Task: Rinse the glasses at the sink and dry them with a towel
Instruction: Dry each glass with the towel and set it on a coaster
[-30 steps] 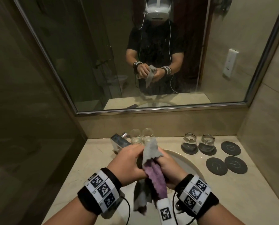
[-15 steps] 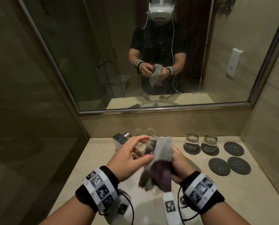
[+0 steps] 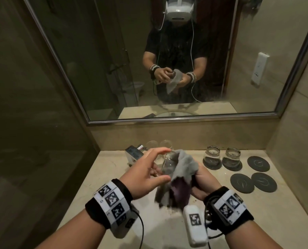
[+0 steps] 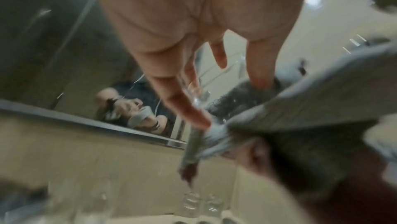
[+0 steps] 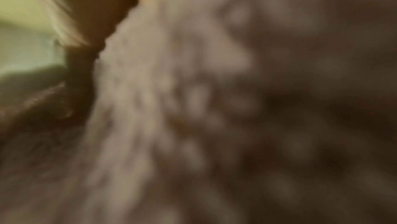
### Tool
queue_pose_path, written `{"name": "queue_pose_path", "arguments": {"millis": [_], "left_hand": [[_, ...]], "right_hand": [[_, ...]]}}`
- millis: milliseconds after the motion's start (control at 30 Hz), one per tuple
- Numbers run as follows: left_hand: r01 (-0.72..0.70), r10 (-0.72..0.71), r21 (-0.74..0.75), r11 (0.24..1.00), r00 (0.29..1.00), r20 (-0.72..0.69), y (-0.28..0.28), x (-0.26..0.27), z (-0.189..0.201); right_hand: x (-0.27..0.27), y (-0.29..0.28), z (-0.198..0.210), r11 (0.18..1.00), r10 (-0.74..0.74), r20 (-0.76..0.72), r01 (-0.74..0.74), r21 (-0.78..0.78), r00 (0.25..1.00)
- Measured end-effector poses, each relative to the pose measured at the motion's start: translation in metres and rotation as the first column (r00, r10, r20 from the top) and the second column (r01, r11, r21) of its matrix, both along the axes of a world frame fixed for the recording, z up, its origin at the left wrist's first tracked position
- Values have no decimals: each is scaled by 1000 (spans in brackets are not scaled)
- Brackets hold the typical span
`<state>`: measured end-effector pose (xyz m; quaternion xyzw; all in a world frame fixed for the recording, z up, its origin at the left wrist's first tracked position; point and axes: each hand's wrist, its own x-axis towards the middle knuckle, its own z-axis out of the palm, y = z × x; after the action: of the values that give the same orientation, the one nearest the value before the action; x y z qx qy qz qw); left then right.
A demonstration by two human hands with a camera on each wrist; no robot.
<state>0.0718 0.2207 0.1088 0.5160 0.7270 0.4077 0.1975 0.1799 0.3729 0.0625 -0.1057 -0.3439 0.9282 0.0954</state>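
Over the sink, a clear glass (image 3: pixel 167 163) is tipped on its side between both hands. My left hand (image 3: pixel 150 170) pinches it with spread fingertips, index finger on the rim and thumb underneath. In the left wrist view the left hand's fingers (image 4: pixel 193 24) reach down onto the glass (image 4: pixel 197 95). My right hand (image 3: pixel 205 184) grips a grey and purple towel (image 3: pixel 186 164) bunched against the glass's right side. The towel (image 4: pixel 311 109) also shows in the left wrist view. A blur of the towel (image 5: pixel 193 109) fills the right wrist view.
Two glasses (image 3: pixel 211 155) (image 3: pixel 232 157) stand on dark coasters at the back right. Three bare coasters (image 3: pixel 258 163) lie beyond them. Two more glasses (image 3: pixel 152 143) stand by the wall behind the faucet (image 3: pixel 134 153). A mirror hangs above the beige counter (image 3: pixel 113 177).
My left hand has loosened from a full grip to spread fingertips on the glass. The towel has come up from hanging below to bunch over the glass's right side.
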Motion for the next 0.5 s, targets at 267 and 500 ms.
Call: {"name": "queue_pose_path", "arguments": {"millis": [267, 500], "left_hand": [[-136, 148, -59, 989, 899, 411, 1, -3, 3], [-27, 25, 65, 997, 999, 34, -6, -9, -7]], "right_hand": [[2, 0, 6, 817, -122, -49, 128, 562, 991], [2, -5, 12, 994, 5, 15, -7, 107, 1000]]}}
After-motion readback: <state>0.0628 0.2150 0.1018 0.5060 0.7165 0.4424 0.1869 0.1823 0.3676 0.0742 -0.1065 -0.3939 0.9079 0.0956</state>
